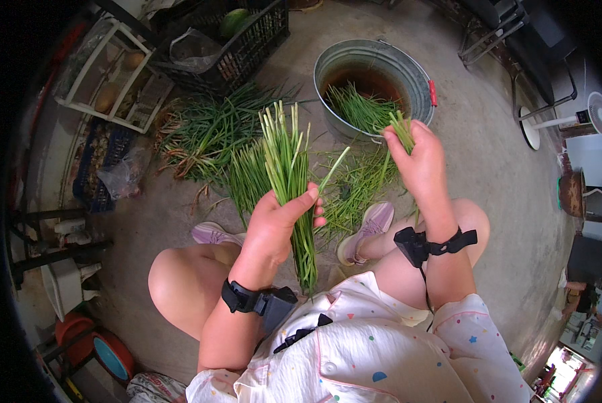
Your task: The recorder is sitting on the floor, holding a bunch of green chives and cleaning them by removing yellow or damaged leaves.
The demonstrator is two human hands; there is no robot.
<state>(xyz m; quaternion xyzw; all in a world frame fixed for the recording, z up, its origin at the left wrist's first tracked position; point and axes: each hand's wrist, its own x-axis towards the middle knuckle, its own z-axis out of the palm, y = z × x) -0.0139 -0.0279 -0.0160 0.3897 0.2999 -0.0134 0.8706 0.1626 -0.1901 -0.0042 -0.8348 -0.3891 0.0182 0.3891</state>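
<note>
My left hand [283, 221] is closed round an upright bunch of green stalks [286, 171] with pale cut ends, like garlic chives; one stalk sticks out at the thumb. Between the thumb and fingers of my right hand [419, 156] are a few short green stalks [402, 132], near the rim of a metal bucket [326, 113]. In the bucket, more green stalks [361, 108] lie over brownish contents. A neat bundle of stalks [248, 174] is on the floor behind my left hand. Loose trimmings [354, 196] are scattered between the bucket and my feet.
An untrimmed heap of stalks with roots [200, 133] lies at the left. Beyond it stands a black plastic crate [250, 50] holding a melon and a clear bag. A blue basket [87, 174] is farther left, a white fan [557, 121] at the right. A person [588, 299] appears at the right edge.
</note>
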